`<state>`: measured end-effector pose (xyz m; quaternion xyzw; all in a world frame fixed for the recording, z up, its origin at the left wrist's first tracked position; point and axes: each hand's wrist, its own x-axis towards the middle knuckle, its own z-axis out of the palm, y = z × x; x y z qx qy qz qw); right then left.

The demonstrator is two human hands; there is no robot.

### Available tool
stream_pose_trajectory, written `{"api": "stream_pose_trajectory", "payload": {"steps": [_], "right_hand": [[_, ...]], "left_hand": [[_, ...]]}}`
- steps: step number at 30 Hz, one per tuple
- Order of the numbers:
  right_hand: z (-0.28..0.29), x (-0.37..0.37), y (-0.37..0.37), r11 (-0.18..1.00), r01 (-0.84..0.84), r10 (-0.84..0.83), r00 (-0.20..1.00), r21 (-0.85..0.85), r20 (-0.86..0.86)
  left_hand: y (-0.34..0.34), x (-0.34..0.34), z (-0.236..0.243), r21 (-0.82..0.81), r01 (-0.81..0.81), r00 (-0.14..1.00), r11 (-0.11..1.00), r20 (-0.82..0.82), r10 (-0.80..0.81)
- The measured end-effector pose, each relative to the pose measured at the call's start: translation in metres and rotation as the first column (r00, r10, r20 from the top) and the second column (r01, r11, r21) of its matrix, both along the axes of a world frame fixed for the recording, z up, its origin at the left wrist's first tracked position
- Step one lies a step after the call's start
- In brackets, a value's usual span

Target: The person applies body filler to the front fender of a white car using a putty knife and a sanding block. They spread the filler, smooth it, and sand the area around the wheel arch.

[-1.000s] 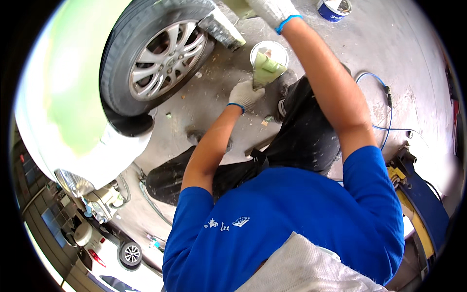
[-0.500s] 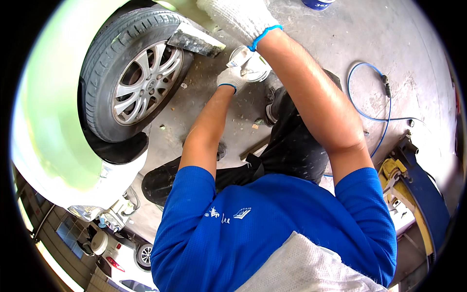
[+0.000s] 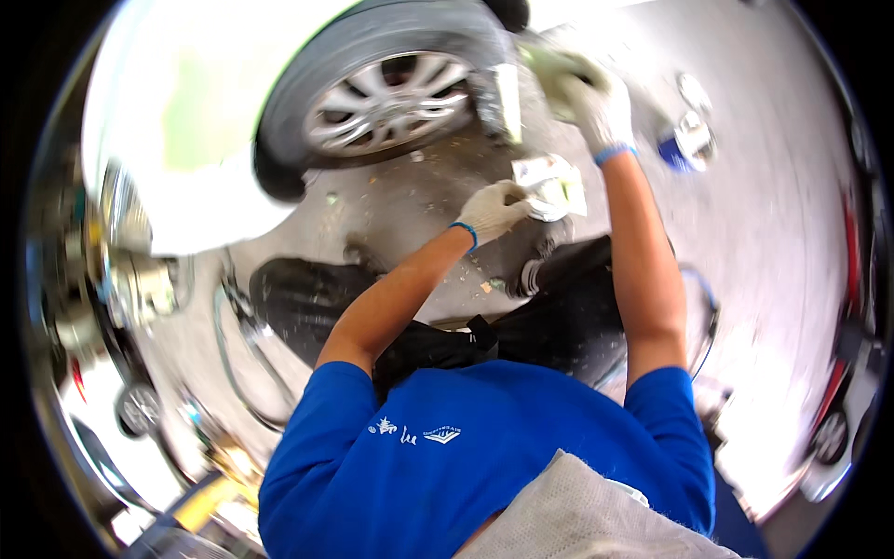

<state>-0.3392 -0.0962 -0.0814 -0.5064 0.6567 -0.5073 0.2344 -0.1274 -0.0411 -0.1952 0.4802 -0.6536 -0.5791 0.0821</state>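
Note:
My left hand (image 3: 495,211), in a white knit glove with a blue cuff, has its fingers curled at the near-left rim of a small white tub (image 3: 549,212). Pale flat pieces lie over the tub's top and hide its contents. My right hand (image 3: 601,107), gloved the same way, is raised beyond the tub, blurred by motion. Its fingers curl round a pale greenish thing (image 3: 554,79), too smeared to name. Left of it, a mottled dark block with a pale side (image 3: 503,102) stands against the car's tyre (image 3: 289,116).
A car wheel with a silver rim (image 3: 386,102) and a pale car body (image 3: 177,121) fill the far left. At the far right stand a blue-and-white can (image 3: 687,149) and a round lid (image 3: 694,91). A hose (image 3: 223,345) and debris lie on the concrete floor.
The view has swung, bringing the wheel toward the middle and the can further into sight. My right hand now shows whole, with the pale thing in it. My left hand stays at the tub.

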Motion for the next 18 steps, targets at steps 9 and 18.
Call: {"api": "stream_pose_trajectory", "payload": {"steps": [9,18], "right_hand": [[0.002,0.135,0.033,0.838,-0.509,0.078,0.464,-0.194,-0.882],[0.064,0.225,0.008,0.658,-0.735,-0.054,0.171,-0.164,-0.984]], "left_hand": [[-0.001,0.088,0.089,0.150,-0.441,0.645,0.885,-0.633,0.428],[0.001,0.158,0.100,0.361,-0.419,0.191,0.833,-0.862,0.470]]}}
